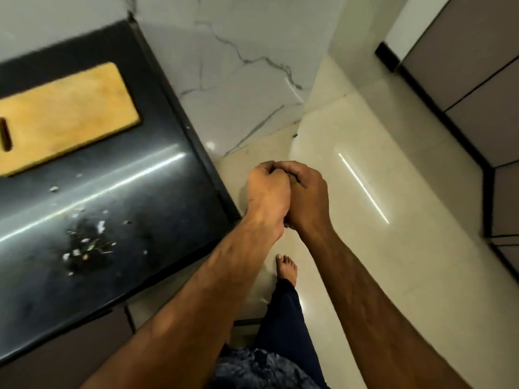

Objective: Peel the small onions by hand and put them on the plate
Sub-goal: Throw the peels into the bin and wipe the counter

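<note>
- Cream glossy floor tiles (351,192) lie directly under the work, not the tabletop. If a small onion is being held, it is hidden inside the two hands. I see no onion anywhere, and no plate is in view.
- I read the left hand (268,192) as curled into a fist, with the right hand (306,197) curled against it and the knuckles touching. The grip on both sides is closed tight, but I cannot tell what it pinches. A dark sliver shows in the seam between the hands; it is too small to name.
- My first worry is a drop. If the grip holds a wet peeled bulb, it could squirt out of so tight a squeeze, land on the tiles, and roll off past the bare foot (286,269).
- Second, any skin torn loose here would fall to the floor and not join the pale peel scraps (84,248) on the black glossy tabletop (126,192). That would leave litter to slip on underfoot.
- Third, I have no plate to aim for, so I judge the next placing to be blind. The rectangular wooden cutting board (70,116) at the far end of the tabletop is the only landing spot I can see, and it is the wrong one.
- Blur over the tabletop makes its near edge hard for me to judge, so a hand coming back could clip it.
</note>
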